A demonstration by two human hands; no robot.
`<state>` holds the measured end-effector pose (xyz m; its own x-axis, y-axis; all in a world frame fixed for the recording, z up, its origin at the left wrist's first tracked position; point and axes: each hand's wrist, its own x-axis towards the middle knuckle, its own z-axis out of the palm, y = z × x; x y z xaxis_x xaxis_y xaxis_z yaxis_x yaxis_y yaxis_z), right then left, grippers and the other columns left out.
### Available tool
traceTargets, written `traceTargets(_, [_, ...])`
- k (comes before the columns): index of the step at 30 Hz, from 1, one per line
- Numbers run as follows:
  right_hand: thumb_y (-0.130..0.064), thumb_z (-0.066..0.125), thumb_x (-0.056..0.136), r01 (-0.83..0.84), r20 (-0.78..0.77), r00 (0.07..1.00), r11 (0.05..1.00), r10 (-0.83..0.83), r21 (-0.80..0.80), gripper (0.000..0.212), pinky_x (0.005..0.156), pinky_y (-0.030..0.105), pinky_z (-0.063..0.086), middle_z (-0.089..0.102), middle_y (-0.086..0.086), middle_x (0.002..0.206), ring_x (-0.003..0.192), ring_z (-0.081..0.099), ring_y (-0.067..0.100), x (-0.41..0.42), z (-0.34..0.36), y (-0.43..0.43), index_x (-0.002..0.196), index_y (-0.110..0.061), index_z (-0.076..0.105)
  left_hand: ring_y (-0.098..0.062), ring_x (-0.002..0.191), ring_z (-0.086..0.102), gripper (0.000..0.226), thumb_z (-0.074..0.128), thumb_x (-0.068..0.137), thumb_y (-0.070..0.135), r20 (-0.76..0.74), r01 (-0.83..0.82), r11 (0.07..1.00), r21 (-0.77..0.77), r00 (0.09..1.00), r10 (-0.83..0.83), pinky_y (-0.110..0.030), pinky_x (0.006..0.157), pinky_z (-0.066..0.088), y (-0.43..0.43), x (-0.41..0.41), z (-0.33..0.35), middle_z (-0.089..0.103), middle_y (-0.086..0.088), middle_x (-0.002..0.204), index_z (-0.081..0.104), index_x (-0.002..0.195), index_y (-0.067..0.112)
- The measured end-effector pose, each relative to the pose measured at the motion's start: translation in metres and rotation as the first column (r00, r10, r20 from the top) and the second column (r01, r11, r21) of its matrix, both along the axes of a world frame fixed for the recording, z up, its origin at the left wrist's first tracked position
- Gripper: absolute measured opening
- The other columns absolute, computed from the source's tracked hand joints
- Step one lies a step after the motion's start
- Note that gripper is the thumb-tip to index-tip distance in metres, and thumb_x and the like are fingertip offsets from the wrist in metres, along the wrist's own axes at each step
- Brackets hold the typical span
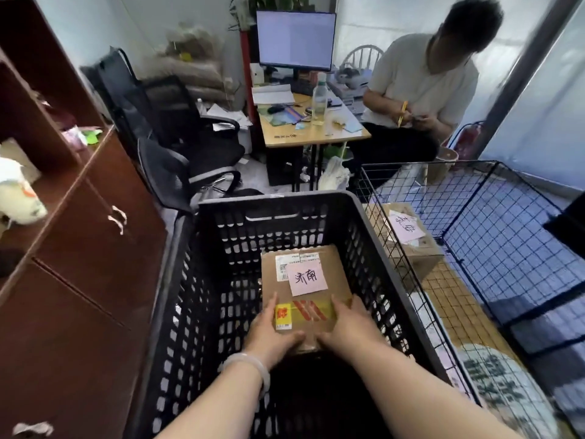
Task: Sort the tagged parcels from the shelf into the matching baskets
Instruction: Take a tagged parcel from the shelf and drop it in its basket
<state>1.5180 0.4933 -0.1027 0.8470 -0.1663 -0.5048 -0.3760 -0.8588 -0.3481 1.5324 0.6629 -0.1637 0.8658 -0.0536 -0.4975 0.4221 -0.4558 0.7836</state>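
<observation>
A brown cardboard parcel point(329, 274) with a pink handwritten tag and a white shipping label sits low inside the black perforated plastic basket point(209, 299). My left hand point(269, 334) grips the parcel's near left corner, a pale bangle on its wrist. My right hand point(351, 324) grips the near right corner. To the right stands a black wire mesh basket point(493, 248), and in it lies a second cardboard parcel point(418, 251) with a pink tag. The brown wooden shelf point(47, 172) at the left holds a white bagged parcel point(19, 198).
A brown cabinet point(88, 296) with doors stands tight against the black basket's left side. Two black office chairs point(177, 144) and a cluttered desk point(313, 131) with a monitor lie beyond. A person point(421, 90) sits behind the wire basket. A white patterned bag point(506, 391) lies at lower right.
</observation>
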Motion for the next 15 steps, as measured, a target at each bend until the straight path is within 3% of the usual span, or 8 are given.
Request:
traceTargets(3, [-0.041, 0.068, 0.085, -0.047, 0.025, 0.998, 0.997, 0.049, -0.066, 0.090, 0.119, 0.042, 0.021, -0.012, 0.004, 0.162, 0.148, 0.009, 0.027, -0.004, -0.009, 0.000, 0.154, -0.031, 0.010, -0.017, 0.124, 0.055, 0.112, 0.087, 0.074, 0.023, -0.032, 0.009, 1.000, -0.006, 0.999, -0.010, -0.039, 0.111, 0.044, -0.002, 0.000, -0.007, 0.048, 0.000, 0.145, 0.013, 0.156, 0.040])
traceTargets(6, [-0.042, 0.066, 0.085, -0.186, 0.052, 0.979, 0.967, 0.197, -0.173, 0.081, 0.121, 0.043, 0.015, -0.009, 0.002, 0.162, 0.149, -0.007, 0.023, -0.008, -0.018, 0.000, 0.152, -0.024, 0.023, -0.018, 0.127, 0.052, 0.104, 0.082, 0.079, 0.025, -0.023, 0.004, 0.998, 0.061, 1.000, -0.003, -0.040, 0.111, 0.042, -0.008, -0.001, -0.013, 0.045, -0.001, 0.146, 0.015, 0.157, 0.039])
traceTargets(10, [-0.046, 0.064, 0.085, -0.286, 0.038, 0.954, 0.940, 0.298, -0.189, 0.083, 0.121, 0.041, 0.012, 0.002, 0.002, 0.163, 0.149, -0.002, 0.021, -0.014, -0.016, -0.003, 0.152, -0.024, 0.020, -0.026, 0.132, 0.046, 0.099, 0.077, 0.084, 0.035, -0.014, 0.038, 0.983, 0.180, 0.999, -0.036, -0.045, 0.112, 0.041, -0.016, 0.000, -0.011, 0.033, -0.007, 0.153, 0.010, 0.157, 0.041])
traceTargets(13, [-0.047, 0.063, 0.086, -0.242, 0.139, 0.953, 0.953, 0.269, -0.185, 0.081, 0.121, 0.038, 0.012, 0.005, -0.001, 0.162, 0.149, 0.005, 0.019, -0.020, 0.002, 0.000, 0.152, -0.028, 0.020, -0.032, 0.147, 0.025, 0.095, 0.068, 0.086, 0.053, -0.036, 0.159, 0.913, 0.377, 0.987, -0.157, -0.049, 0.118, 0.029, -0.016, -0.002, 0.006, 0.008, -0.004, 0.166, 0.006, 0.157, 0.043])
traceTargets(15, [-0.047, 0.062, 0.088, -0.202, 0.217, 0.946, 0.961, 0.241, -0.186, 0.081, 0.121, 0.036, 0.009, 0.006, -0.004, 0.162, 0.149, 0.004, 0.016, -0.030, 0.020, 0.003, 0.153, -0.031, 0.017, -0.031, 0.152, 0.008, 0.090, 0.061, 0.087, 0.062, 0.030, 0.209, 0.858, 0.470, 0.967, -0.252, -0.051, 0.120, 0.019, -0.018, -0.004, 0.027, -0.007, 0.001, 0.167, 0.006, 0.157, 0.043])
